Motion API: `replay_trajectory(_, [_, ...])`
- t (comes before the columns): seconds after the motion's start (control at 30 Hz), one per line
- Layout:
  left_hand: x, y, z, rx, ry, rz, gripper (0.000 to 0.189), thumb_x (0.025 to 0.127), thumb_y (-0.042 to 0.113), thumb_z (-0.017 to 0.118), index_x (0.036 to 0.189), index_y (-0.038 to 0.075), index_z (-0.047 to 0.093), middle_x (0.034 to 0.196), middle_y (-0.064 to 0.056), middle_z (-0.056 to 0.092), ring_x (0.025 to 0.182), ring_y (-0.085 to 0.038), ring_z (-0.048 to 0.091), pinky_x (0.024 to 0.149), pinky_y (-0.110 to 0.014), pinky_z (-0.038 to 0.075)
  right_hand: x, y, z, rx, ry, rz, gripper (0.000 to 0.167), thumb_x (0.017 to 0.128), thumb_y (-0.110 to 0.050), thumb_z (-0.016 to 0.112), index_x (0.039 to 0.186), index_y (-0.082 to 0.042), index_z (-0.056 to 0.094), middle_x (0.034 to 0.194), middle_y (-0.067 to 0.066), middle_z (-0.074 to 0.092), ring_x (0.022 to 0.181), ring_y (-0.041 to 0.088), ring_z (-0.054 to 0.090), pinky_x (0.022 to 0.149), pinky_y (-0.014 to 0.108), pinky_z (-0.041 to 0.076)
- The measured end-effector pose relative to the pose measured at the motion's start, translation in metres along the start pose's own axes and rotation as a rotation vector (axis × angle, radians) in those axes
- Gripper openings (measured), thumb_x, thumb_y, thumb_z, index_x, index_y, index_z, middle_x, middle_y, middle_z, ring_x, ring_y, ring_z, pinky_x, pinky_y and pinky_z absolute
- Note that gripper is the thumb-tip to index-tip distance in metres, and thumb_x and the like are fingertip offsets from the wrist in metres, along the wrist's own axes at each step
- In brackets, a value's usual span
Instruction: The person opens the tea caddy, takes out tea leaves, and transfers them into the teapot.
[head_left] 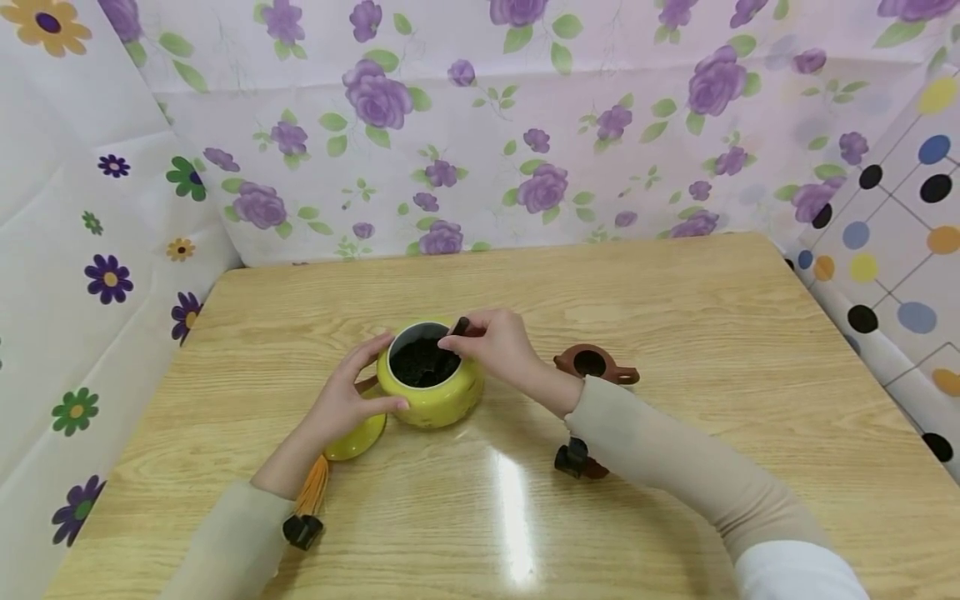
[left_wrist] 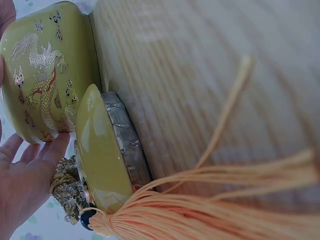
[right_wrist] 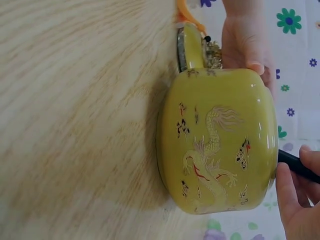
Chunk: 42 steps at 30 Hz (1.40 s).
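A yellow tea jar (head_left: 435,406) with a dragon design stands upright, dark loose tea (head_left: 412,360) inside it. My left hand (head_left: 352,392) holds it from the left, thumb on the near side and fingers round the far side. Over the jar's mouth, my right hand (head_left: 498,346) pinches the handle of a dark tea scoop (head_left: 461,327); the scoop's lower end is down in the jar, mostly hidden. Close under my left hand lies the yellow lid (left_wrist: 102,155), with a metallic knob ornament (left_wrist: 67,190) and an orange tassel (head_left: 313,486).
A small brown teapot (head_left: 611,372) stands right of the jar, beside my right forearm, its top uncovered. A reddish-brown piece (head_left: 596,470) shows partly from under the right sleeve. The wooden table (head_left: 675,292) meets flowered cloth (head_left: 465,167) at the back.
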<state>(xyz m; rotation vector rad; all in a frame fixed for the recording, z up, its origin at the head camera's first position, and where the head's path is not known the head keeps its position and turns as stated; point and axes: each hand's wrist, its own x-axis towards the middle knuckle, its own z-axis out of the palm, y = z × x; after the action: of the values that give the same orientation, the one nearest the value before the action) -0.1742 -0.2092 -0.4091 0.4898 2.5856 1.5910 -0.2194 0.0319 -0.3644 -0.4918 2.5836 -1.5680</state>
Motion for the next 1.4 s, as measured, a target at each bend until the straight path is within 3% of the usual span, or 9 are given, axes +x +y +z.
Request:
replay_trajectory(0.13, [0.0, -0.001, 0.0, -0.004, 0.001, 0.0, 0.089, 0.074, 0.009, 0.081, 0.148, 0.009, 0.032, 0.154, -0.013, 0.026, 0.135, -0.033, 0.033, 0.105, -0.056, 0.04, 0.0, 0.001, -0.001, 0.074, 0.0, 0.064, 0.018, 0.082, -0.023, 0.076, 0.076, -0.006, 0.074, 0.066, 0.004, 0.068, 0.061, 0.012, 0.062, 0.053, 0.02, 0.048])
replay_trajectory(0.37, [0.0, -0.001, 0.0, -0.015, 0.003, 0.008, 0.089, 0.073, 0.008, 0.081, 0.148, 0.008, 0.032, 0.154, -0.015, 0.025, 0.136, -0.033, 0.032, 0.105, -0.057, 0.04, 0.002, 0.003, -0.003, 0.249, -0.019, 0.19, 0.015, 0.081, -0.018, 0.077, 0.082, -0.004, 0.074, 0.077, 0.009, 0.072, 0.067, 0.013, 0.067, 0.068, 0.028, 0.06])
replay_trajectory(0.83, [0.0, -0.002, -0.001, -0.016, 0.008, 0.006, 0.089, 0.073, 0.008, 0.082, 0.148, 0.009, 0.033, 0.154, -0.014, 0.025, 0.138, -0.032, 0.03, 0.105, -0.056, 0.04, 0.002, 0.011, -0.004, 0.433, 0.027, 0.234, 0.018, 0.085, -0.01, 0.072, 0.096, 0.005, 0.071, 0.092, 0.021, 0.071, 0.065, 0.01, 0.068, 0.071, 0.028, 0.061])
replay_trajectory(1.1, [-0.002, -0.003, 0.002, -0.007, 0.024, 0.019, 0.089, 0.07, 0.007, 0.083, 0.146, 0.007, 0.036, 0.152, -0.016, 0.029, 0.137, -0.034, 0.033, 0.103, -0.052, 0.043, -0.001, 0.015, -0.004, 0.558, 0.064, 0.285, 0.02, 0.085, -0.007, 0.071, 0.097, 0.009, 0.069, 0.076, 0.009, 0.07, 0.063, 0.01, 0.068, 0.068, 0.026, 0.06])
replay_trajectory(1.4, [-0.001, -0.004, 0.001, -0.008, 0.024, 0.023, 0.09, 0.071, 0.009, 0.083, 0.147, 0.008, 0.035, 0.153, -0.015, 0.028, 0.136, -0.033, 0.033, 0.104, -0.054, 0.042, -0.002, 0.018, -0.004, 0.692, 0.099, 0.317, 0.022, 0.087, -0.004, 0.068, 0.102, 0.011, 0.066, 0.076, 0.007, 0.069, 0.064, 0.01, 0.067, 0.068, 0.023, 0.06])
